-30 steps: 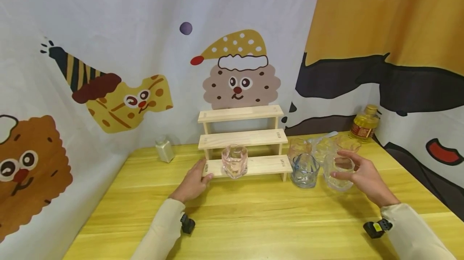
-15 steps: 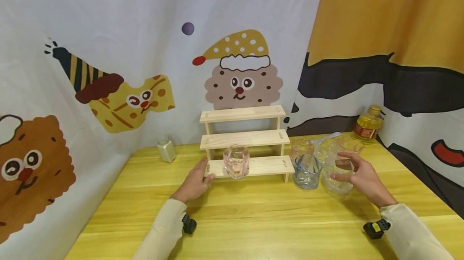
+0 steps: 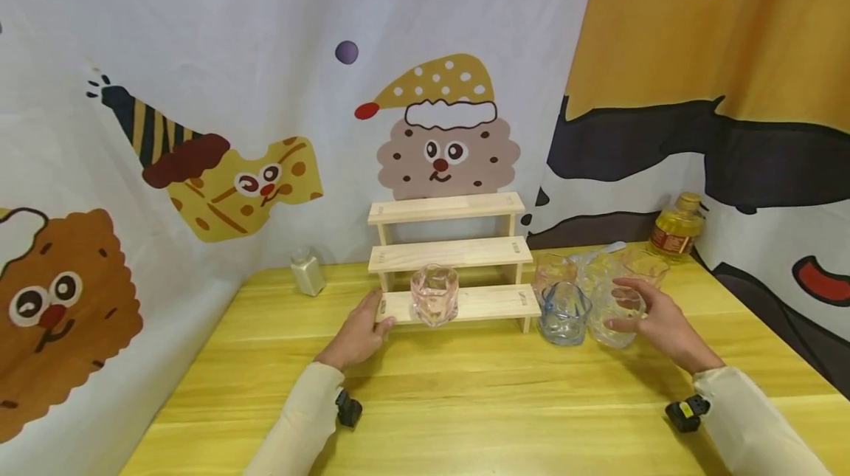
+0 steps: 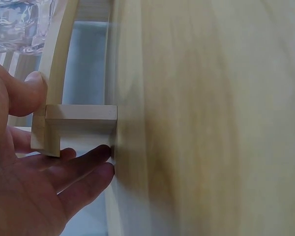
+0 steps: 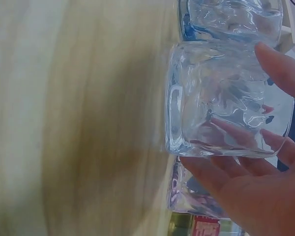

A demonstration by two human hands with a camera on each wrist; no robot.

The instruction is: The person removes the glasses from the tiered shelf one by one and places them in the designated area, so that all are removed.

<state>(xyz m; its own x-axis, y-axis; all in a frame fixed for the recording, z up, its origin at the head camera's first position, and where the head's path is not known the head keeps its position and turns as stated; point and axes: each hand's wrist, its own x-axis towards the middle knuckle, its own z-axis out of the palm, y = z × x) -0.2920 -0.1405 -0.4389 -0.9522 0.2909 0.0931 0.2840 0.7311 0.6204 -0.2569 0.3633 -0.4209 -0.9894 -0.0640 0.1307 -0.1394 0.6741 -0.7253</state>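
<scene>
In the head view my left hand [image 3: 359, 332] grips the left end of the lowest step of a three-tier wooden display shelf [image 3: 451, 252]. The left wrist view shows the thumb [image 4: 29, 93] on the step's board, with fingers around its end. A pink-tinted glass tumbler [image 3: 434, 297] stands on that step. On the right, my right hand [image 3: 667, 328] holds a clear glass tumbler [image 3: 614, 317] between thumb and fingers. In the right wrist view this clear tumbler [image 5: 221, 98] is upright close to the table. Beside it, to the left, stands a blue-tinted tumbler [image 3: 563, 315].
Behind the blue tumbler are another pinkish tumbler [image 3: 553, 269] and more glasses, partly hidden. An oil bottle [image 3: 677, 229] stands in the back right corner. A small white-filled jar [image 3: 307, 273] sits left of the shelf. Patterned cloth [image 3: 265, 33] hangs behind the table [image 3: 478, 402].
My right hand and the clear tumbler have shifted slightly left, nearer the blue tumbler. The left hand keeps its place on the shelf. The head view has turned a little.
</scene>
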